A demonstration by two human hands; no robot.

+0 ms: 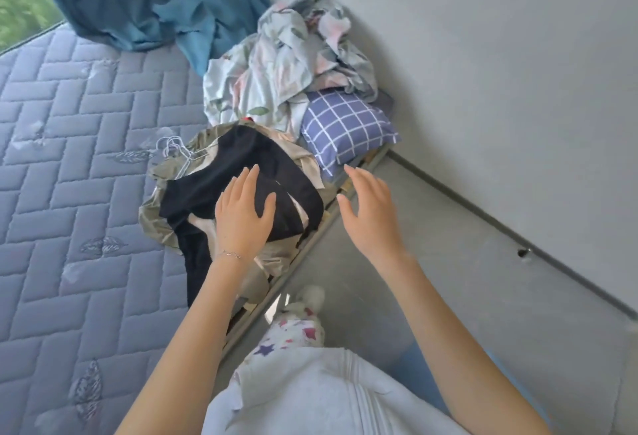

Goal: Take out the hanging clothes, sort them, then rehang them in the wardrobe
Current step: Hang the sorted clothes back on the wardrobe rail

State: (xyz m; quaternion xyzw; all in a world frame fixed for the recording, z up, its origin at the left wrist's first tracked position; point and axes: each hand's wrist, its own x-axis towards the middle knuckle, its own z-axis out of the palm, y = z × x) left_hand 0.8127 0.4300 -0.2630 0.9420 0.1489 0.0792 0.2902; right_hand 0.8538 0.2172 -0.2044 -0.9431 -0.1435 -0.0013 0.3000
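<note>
From my remote seat I saw the pile of clothes lying at the edge of the mattress (69, 165), close to the bed's corner. A black garment (248, 155) lay on top, spread over an olive-green one (153, 208), with a bunch of white wire hangers (172, 150) poking out on the pile's far left side. The left hand (241, 217) was over the black garment with its fingers (247, 176) straight and spread, gripping nothing; I could not tell if it pressed down. The right hand (371, 217) hovered just beside the pile, above the bed's edge, fingers loose and apart, holding nothing. Just beyond the pile sat a blue checked pillow (345, 127) and crumpled floral bedding (286, 65).
</note>
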